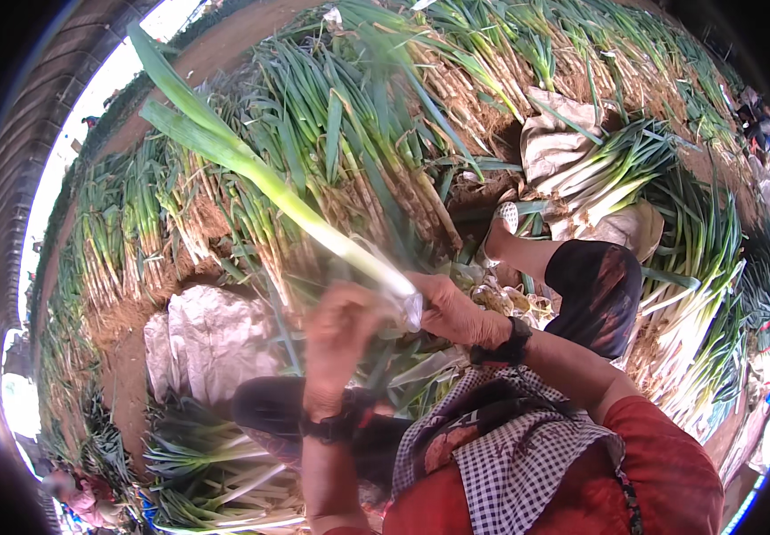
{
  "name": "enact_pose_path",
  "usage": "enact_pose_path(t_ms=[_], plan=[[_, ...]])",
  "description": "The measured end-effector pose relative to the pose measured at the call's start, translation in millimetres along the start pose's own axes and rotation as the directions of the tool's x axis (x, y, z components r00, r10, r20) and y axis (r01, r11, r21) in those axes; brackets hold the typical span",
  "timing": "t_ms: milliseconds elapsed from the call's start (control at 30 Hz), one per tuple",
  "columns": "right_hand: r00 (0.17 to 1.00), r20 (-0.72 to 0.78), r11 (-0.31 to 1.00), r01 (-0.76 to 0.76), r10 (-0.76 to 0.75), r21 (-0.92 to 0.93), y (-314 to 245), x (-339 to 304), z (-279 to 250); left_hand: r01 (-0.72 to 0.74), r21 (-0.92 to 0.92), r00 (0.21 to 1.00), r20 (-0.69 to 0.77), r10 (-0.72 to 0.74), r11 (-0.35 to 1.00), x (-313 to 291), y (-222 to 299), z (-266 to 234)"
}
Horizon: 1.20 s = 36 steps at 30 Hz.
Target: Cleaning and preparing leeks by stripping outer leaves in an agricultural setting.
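A single leek [288, 203], with a pale, clean shank and green leaves, slants from the middle toward the upper left. My right hand [458, 312] has its fingers closed around the white root end. Close beside that end, my left hand [346, 323] is smeared by motion; its fingers cannot be made out, nor whether it touches the shank. Each wrist wears a dark band. Below and around the hands lie loose leaves and peelings [527, 308], partly hidden by my arms.
Rows of soil-covered leeks [349, 134] spread across the far side. Cleaned leeks lie in piles at right [697, 294] and lower left [224, 481]. A whitish sack [215, 343] lies left, a beige sack [563, 138] upper right. My bent knee [594, 285] rises at right.
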State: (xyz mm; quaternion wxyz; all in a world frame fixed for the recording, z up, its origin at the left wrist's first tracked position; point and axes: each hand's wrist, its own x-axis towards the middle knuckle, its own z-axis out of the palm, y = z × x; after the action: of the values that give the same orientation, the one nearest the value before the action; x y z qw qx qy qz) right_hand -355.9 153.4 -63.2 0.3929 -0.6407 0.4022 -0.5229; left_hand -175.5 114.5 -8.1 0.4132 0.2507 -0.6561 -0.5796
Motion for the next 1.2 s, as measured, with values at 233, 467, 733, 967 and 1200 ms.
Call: enact_pose_path(t_ms=[233, 467, 733, 967, 1200], plan=[[0.992, 0.006, 0.981, -0.128, 0.13, -0.146, 11.0, -8.1, 13.6, 0.012, 0.325, 0.883, -0.448, 0.143, 0.946, 25.0, 15.8, -40.2], [0.94, 0.217, 0.96, -0.231, 0.262, -0.158, 29.6, -2.6, 39.4, -0.199, -0.462, 0.835, -0.541, -0.097, 0.864, 37.8, -12.0, -73.9], [0.866, 0.451, 0.886, -0.367, 0.214, 0.284, 47.0, 21.1, 42.5, -0.241, -0.386, 0.772, -0.633, -0.066, 0.891, 34.9, -12.7, -61.8], [0.798, 0.473, 0.3, -0.586, 0.372, 0.753, 24.6, 61.6, 67.9, -0.268, -0.485, 0.838, -0.543, -0.047, 0.832, 31.7, -20.8, -81.0], [0.697, 0.524, 0.165, -0.664, 0.491, 0.729, 37.5, 59.8, 80.3, -0.243, -0.728, 0.951, -0.309, 0.009, 0.642, 27.3, -24.4, -88.6]])
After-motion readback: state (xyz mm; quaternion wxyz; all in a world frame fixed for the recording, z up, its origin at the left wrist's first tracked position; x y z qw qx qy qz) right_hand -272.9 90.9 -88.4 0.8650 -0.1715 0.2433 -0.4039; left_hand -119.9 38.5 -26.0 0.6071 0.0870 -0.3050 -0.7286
